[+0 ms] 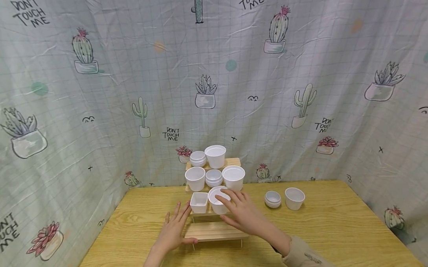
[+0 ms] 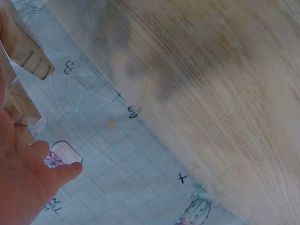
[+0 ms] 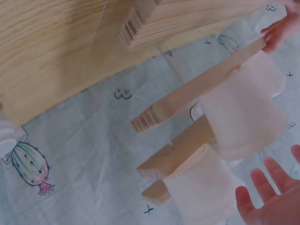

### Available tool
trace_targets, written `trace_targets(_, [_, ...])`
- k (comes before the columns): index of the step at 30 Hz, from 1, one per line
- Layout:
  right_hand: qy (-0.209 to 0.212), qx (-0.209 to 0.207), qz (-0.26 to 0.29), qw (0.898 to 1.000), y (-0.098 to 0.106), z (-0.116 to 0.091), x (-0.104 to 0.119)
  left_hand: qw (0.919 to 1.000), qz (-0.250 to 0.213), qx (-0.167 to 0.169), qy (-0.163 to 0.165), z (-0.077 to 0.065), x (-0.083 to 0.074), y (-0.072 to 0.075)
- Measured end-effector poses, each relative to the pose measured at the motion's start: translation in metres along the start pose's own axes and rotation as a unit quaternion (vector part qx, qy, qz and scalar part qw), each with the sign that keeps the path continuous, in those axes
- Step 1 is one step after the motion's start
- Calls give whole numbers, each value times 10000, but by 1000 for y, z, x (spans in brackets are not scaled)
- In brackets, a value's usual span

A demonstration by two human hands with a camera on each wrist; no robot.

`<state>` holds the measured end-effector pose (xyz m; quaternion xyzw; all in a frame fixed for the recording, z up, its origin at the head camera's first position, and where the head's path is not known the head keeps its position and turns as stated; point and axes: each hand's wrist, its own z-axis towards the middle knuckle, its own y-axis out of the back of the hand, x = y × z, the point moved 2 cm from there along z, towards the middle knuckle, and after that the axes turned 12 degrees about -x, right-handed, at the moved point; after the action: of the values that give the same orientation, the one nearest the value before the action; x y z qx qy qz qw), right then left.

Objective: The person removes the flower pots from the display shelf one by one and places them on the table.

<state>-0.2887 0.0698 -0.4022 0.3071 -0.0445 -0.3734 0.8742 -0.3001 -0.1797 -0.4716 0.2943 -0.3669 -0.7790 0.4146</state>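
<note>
A stepped wooden stand (image 1: 217,232) holds several white pots on its tiers. On the lowest tier with pots, a square pot (image 1: 199,203) sits to the left of a round pot (image 1: 216,207). My right hand (image 1: 242,212) is at the round pot's right side, fingers extended and spread; whether they touch it I cannot tell. In the right wrist view its fingers (image 3: 276,180) look straight, with no object between them. My left hand (image 1: 173,230) is spread at the stand's left side, fingertips near the square pot's tier and thumb by the plank below.
Higher on the stand are round pots (image 1: 234,178) and small ridged pots (image 1: 214,178). To the right, another ridged pot (image 1: 273,199) and a round pot (image 1: 295,198) stand on the wooden table (image 1: 327,231). A cactus-print curtain (image 1: 213,121) hangs behind and at both sides.
</note>
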Motion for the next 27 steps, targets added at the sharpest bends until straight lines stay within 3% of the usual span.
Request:
trace_targets(14, [-137,376,12,9992,-21,7,-2,9993,4,328,152,1,1,-1])
trace_targets(27, [-337,608,62,9976,-31,15,-1,9994,-7,309,145,1,0,0])
